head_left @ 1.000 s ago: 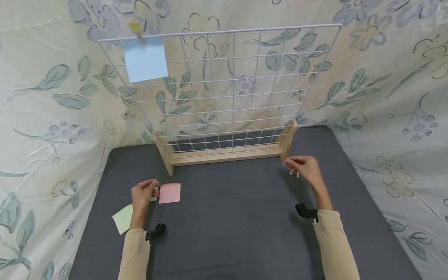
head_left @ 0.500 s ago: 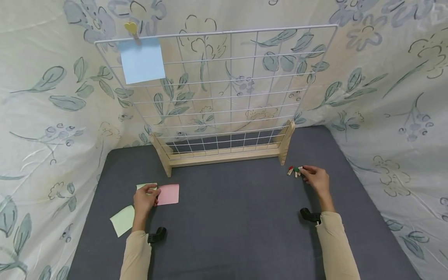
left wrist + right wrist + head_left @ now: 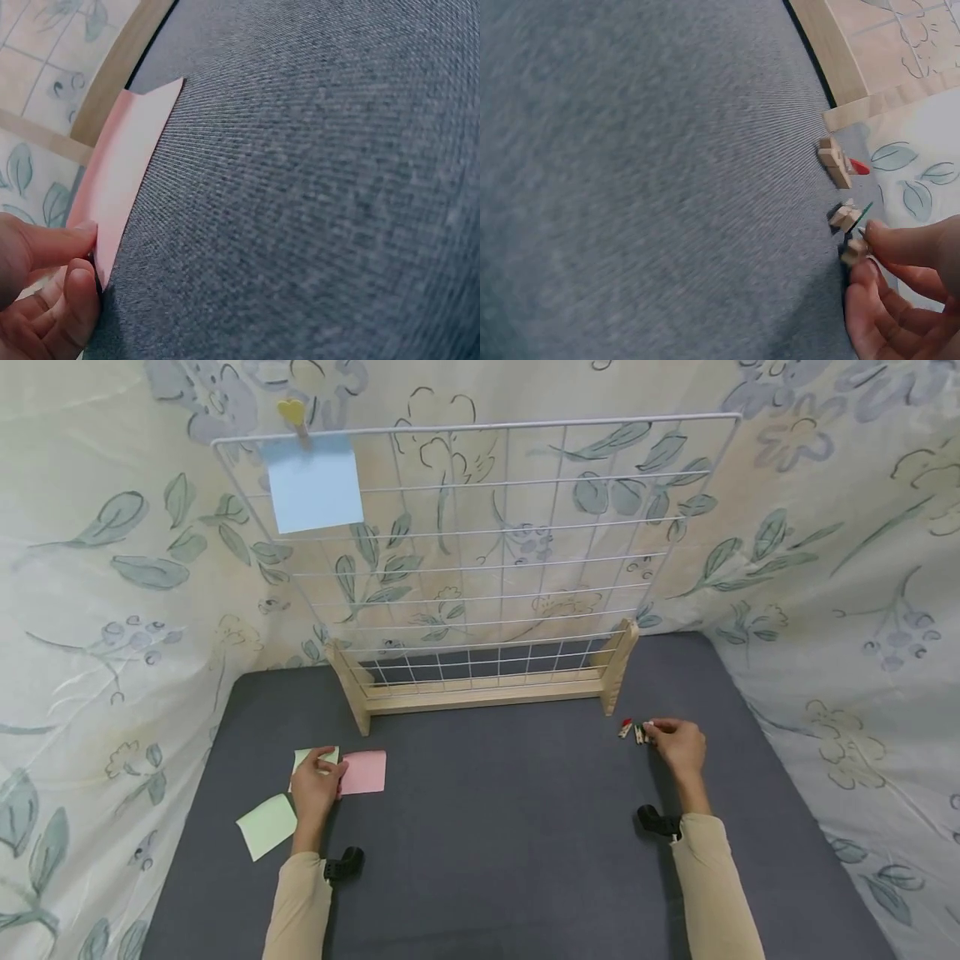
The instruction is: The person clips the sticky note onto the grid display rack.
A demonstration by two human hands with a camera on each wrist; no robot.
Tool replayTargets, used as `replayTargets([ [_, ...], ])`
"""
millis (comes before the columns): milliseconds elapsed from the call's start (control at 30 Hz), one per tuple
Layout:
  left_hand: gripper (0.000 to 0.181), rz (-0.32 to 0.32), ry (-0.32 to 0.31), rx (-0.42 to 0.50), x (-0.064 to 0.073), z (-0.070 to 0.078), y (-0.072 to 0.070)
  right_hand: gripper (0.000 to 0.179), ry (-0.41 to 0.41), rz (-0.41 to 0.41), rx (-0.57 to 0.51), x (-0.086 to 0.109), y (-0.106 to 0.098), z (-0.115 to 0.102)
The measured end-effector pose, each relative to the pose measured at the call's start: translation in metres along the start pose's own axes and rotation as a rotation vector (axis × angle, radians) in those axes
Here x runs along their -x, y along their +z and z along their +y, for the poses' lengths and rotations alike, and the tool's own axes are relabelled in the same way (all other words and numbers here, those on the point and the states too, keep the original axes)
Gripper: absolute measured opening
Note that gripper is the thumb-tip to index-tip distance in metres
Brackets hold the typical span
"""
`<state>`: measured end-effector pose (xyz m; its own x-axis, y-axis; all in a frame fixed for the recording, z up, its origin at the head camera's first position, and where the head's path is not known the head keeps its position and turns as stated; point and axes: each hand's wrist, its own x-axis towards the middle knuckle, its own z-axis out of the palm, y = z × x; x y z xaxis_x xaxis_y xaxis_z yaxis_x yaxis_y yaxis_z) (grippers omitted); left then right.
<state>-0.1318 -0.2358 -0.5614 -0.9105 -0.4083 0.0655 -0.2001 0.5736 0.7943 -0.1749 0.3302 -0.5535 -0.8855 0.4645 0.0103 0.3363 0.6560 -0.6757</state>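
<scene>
The pink sheet (image 3: 131,161) pinched by the left hand (image 3: 315,785) looks like smooth, matt paper, as does the green sheet (image 3: 267,827) left of that hand. The peg (image 3: 855,252) in the right hand (image 3: 678,750) appears to be pale bare wood, blurred at its surface. Under both hands lies dark grey cloth (image 3: 300,187) – matt, rough, finely ribbed. Beyond them, a white wire grid (image 3: 502,493), seemingly coated metal, rises from a smooth wooden base (image 3: 487,693); the sleeves (image 3: 298,902) behind the hands are soft, matt cloth.
</scene>
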Motion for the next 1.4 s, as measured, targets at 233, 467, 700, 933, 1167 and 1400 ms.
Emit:
replayTargets([
  [233, 0.015, 0.05, 0.054, -0.087, 0.001, 0.001, 0.005, 0.024, -0.033, 0.071, -0.011, 0.003, -0.002, -0.001],
  [467, 0.01, -0.054, -0.033, 0.012, 0.005, 0.001, 0.0, 0.027, -0.019, 0.027, 0.006, 0.006, -0.009, 0.002],
  [700, 0.018, -0.259, -0.13, 0.15, 0.002, 0.002, -0.009, 0.026, -0.034, -0.013, -0.069, 0.005, -0.016, 0.008],
  [933, 0.024, -0.318, -0.128, 0.309, 0.001, 0.01, -0.01, 0.034, -0.045, -0.025, -0.196, 0.005, -0.019, 0.012],
  [1167, 0.023, -0.291, -0.152, 0.399, 0.0, 0.016, -0.009, 0.032, -0.034, 0.01, -0.191, 0.009, -0.021, 0.001],
  [1400, 0.024, -0.252, -0.138, 0.389, -0.001, 0.022, -0.01, 0.033, -0.054, -0.003, -0.177, 0.014, -0.023, -0.021],
])
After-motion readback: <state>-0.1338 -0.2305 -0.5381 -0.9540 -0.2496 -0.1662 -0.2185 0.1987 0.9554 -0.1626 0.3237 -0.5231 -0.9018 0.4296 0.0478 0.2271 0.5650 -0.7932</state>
